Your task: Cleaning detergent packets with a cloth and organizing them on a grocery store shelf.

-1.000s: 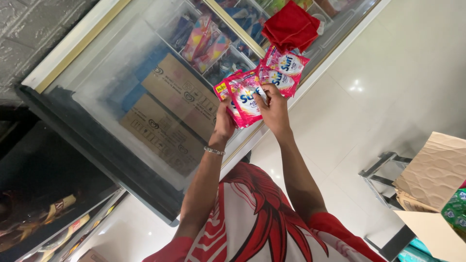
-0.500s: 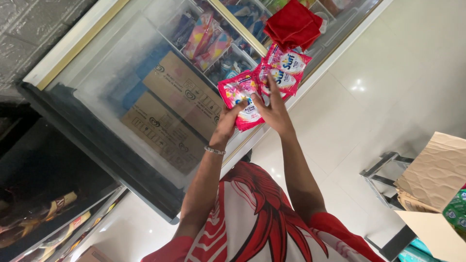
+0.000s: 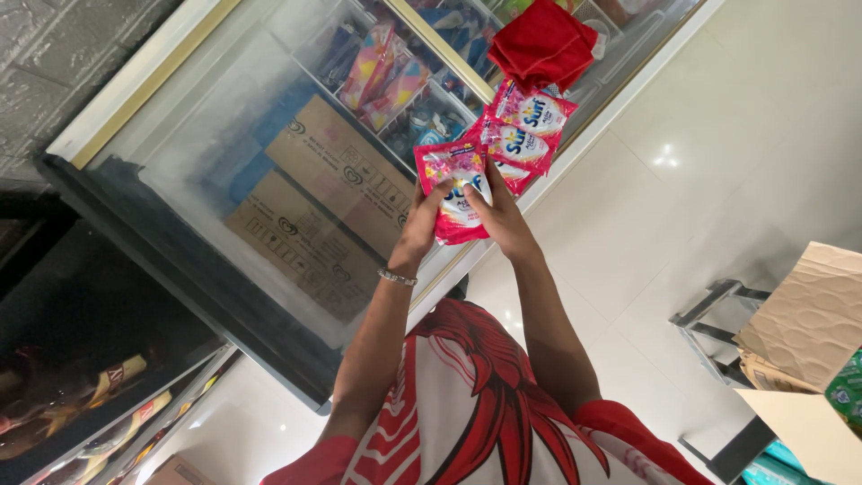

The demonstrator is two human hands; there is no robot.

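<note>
with the left hand and right hand both pinching only the end pink sachet, the joined sachet strip may tear at a seam.

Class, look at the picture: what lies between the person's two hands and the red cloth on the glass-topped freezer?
In the head view, a chain of pink sachets stretches from both hands, left hand and right hand, to the red cloth.

Both bare forearms stretch forward from the body and converge, hands side by side. The left hand, a thin bracelet at its wrist, has fingers curled in a closed grip. The right hand pinches likewise, thumb pressed forward, wrists nearly touching.
</note>
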